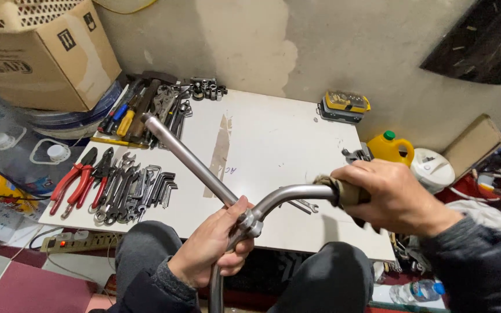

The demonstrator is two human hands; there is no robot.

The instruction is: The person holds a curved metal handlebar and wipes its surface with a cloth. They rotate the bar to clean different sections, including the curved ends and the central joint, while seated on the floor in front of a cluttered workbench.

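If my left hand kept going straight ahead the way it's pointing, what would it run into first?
Probably the white board itself. The left hand, gripping the handlebar stem clamp, points up and forward over bare board; past that comes only the wall. The allen keys lie off to its left. Depth is unclear.

handlebar (285, 196): grey metal | rag (343, 191): khaki | table (273, 145): white, one tan streak | pliers (79, 177): red handles | jug (391, 148): yellow, green cap | sleeves (482, 261): dark grey | screwdriver (125, 123): yellow handle
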